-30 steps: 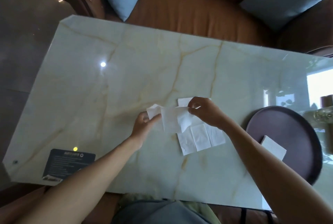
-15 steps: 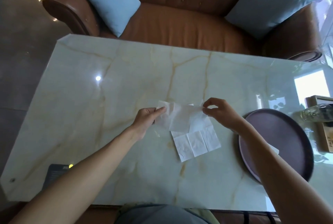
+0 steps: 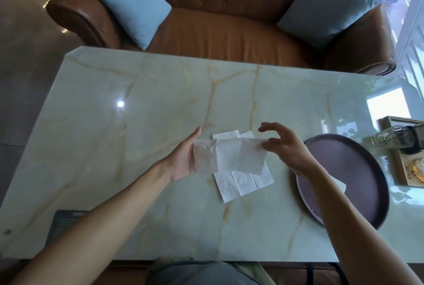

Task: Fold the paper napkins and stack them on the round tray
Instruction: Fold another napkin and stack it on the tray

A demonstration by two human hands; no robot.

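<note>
The left hand (image 3: pixel 183 158) holds 1 end of a white paper napkin (image 3: pixel 229 156) with its palm turned up and its fingers straight, the napkin's left edge lying across the palm; whether the thumb presses on it I cannot tell. The right hand (image 3: pixel 284 144) pinches the napkin's upper right corner between thumb and curled fingers, with the index finger lifted above. The napkin stretches flat between the 2 hands, raised above the table.

Beneath it, more white napkins (image 3: pixel 243 183) lie spread on the pale marble table (image 3: pixel 137 124), their lower edges showing below the held sheet and 2 corners above it. To the right sits the round tray (image 3: pixel 358 170), dark purple, and on it a folded napkin (image 3: pixel 340 186) mostly hidden by the right forearm.

Further right stand a glass bottle (image 3: pixel 390 139) and a wooden box (image 3: pixel 403 170). A dark card (image 3: pixel 66 220) lies at the table's near left edge. Behind the table is a brown leather sofa (image 3: pixel 229 32) with 2 blue cushions (image 3: pixel 130 2).
</note>
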